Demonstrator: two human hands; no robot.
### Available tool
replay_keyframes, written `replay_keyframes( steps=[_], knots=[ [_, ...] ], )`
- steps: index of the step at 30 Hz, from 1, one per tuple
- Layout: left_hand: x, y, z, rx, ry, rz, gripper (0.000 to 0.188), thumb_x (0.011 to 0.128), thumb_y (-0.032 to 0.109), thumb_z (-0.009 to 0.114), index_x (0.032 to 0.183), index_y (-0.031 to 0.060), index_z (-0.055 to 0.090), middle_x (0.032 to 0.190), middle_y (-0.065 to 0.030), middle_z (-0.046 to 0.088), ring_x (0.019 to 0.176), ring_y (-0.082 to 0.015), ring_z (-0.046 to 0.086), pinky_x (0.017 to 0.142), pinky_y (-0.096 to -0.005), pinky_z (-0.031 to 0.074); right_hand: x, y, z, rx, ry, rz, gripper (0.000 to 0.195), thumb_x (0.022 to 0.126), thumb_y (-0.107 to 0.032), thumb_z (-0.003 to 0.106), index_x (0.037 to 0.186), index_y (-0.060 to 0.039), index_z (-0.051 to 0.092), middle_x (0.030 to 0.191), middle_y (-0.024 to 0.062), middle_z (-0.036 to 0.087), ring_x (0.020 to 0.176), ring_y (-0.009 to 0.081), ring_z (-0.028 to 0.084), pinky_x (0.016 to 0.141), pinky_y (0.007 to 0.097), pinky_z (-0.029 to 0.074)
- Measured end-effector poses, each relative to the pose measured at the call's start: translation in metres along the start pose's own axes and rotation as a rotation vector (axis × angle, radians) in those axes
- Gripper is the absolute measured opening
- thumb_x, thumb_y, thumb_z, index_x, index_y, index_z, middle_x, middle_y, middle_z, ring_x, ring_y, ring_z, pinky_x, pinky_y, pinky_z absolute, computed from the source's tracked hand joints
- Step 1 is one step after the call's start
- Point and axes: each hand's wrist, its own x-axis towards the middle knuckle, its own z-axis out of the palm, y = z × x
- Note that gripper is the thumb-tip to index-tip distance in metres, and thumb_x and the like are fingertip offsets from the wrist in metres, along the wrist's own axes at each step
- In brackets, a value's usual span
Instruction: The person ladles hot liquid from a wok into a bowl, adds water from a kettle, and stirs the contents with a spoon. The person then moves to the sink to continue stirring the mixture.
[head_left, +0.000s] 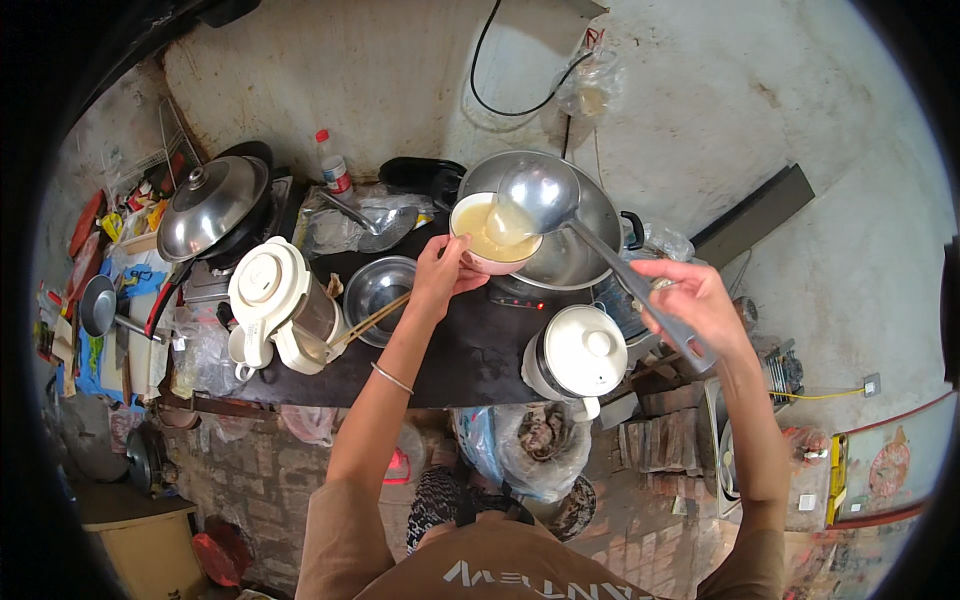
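A small bowl (496, 259), pink outside and filled with a pale yellowish liquid, is in my left hand (448, 271), slightly tilted beside the pot. My right hand (686, 304) grips the handle of a large metal ladle (551, 187). The ladle is tipped, its lip over the bowl, with pale liquid at the lip. Below and behind them stands a wide two-handled steel pot (577, 259) on a cooker with red lights; its wall partly hides behind the ladle. Close to my left forearm lie wooden chopsticks (373, 318) and a metal basin (360, 300).
A white-lidded jug (279, 292) and a mug (247, 351) stand left; a white-lidded kettle (585, 352) stands near the front edge. Further left is a lidded wok (217, 202). A skimmer (388, 229) and a bottle (335, 165) are behind. Bagged waste (540, 450) sits below the table.
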Motion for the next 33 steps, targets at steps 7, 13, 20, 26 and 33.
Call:
replay_keyframes(
  steps=[7,13,20,26,33],
  knots=[
    [-0.009,-0.010,0.000,-0.054,-0.027,0.010,0.040,0.084,0.029,0.055,0.106,-0.0026,0.043,0.080,-0.0127,0.057,0.066,-0.0198,0.061,0.061,-0.0293,0.055,-0.015,0.019,0.013,-0.076,-0.081,-0.198,0.045,0.077,0.004,0.045,0.121,0.0017,0.047,0.062,0.0050,0.055,0.052,0.0062,0.049,0.049,0.0205,0.040],
    [-0.030,-0.020,-0.013,-0.040,-0.015,-0.001,0.025,0.088,0.026,0.048,0.101,0.0041,0.045,0.088,-0.0104,0.057,0.076,-0.0203,0.062,0.067,-0.0333,0.054,0.002,0.038,-0.012,0.540,-0.003,-0.062,0.039,0.081,-0.012,0.050,0.116,0.0047,0.049,0.063,0.0110,0.055,0.036,0.0064,0.041,0.030,0.0182,0.031],
    [-0.071,-0.051,-0.052,-0.061,0.070,-0.037,0.033,0.088,0.022,0.048,0.115,0.0027,0.042,0.095,-0.0109,0.058,0.078,-0.0218,0.063,0.068,-0.0336,0.054,0.053,0.072,-0.001,0.115,0.120,0.107,0.042,0.078,-0.006,0.052,0.116,0.0100,0.045,0.064,0.0121,0.059,0.045,0.0150,0.053,0.040,0.0246,0.041],
    [-0.092,-0.101,-0.091,-0.085,0.087,-0.153,0.038,0.085,0.013,0.049,0.120,0.0011,0.039,0.093,-0.0102,0.059,0.077,-0.0207,0.063,0.068,-0.0337,0.054,0.080,0.086,0.023,-0.672,0.213,0.083,0.047,0.070,-0.008,0.058,0.111,0.0130,0.048,0.070,0.0233,0.061,0.060,0.0273,0.063,0.059,0.0351,0.050],
    [-0.090,-0.161,-0.108,-0.143,0.076,-0.237,0.039,0.083,0.011,0.051,0.120,0.0018,0.042,0.093,-0.0094,0.060,0.077,-0.0184,0.062,0.070,-0.0328,0.054,0.083,0.100,0.036,-0.936,0.188,0.052,0.037,0.072,-0.013,0.062,0.105,0.0016,0.055,0.082,0.0245,0.061,0.080,0.0370,0.060,0.074,0.0409,0.047]
  ],
)
